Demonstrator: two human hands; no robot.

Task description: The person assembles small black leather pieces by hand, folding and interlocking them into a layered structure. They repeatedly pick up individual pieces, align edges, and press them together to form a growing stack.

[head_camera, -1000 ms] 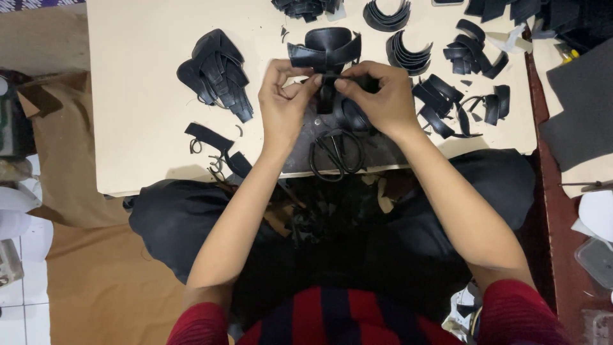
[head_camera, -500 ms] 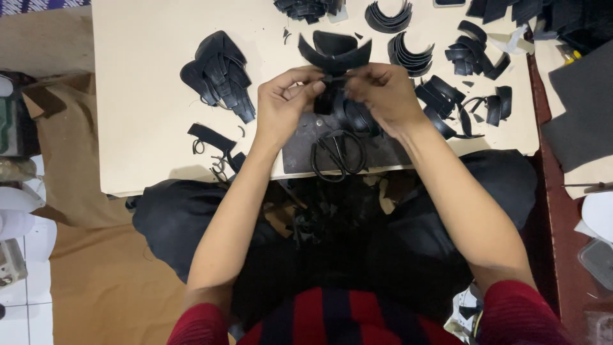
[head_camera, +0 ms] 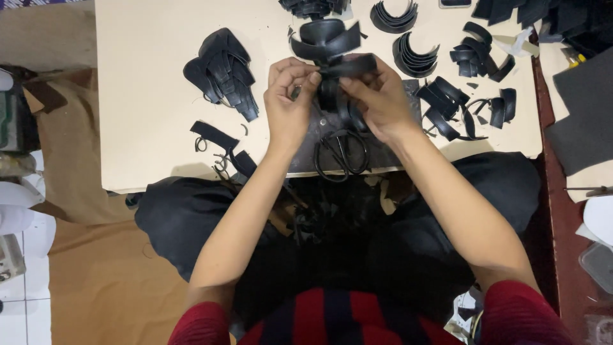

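My left hand [head_camera: 290, 102]: fingertips pinched on the near-left end of a black strip [head_camera: 348, 66].
My right hand [head_camera: 377, 99]: closed on the same strip, held above the tabletop [head_camera: 147, 128].
Just nearer: black scissors [head_camera: 340, 153].
Left: pile of black pieces [head_camera: 220, 70].

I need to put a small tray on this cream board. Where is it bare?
The widest bare patch on the cream board is its left part, left of the fan of black pieces. Crowded: the top edge and right side with curved black strips, and around both hands above the scissors.
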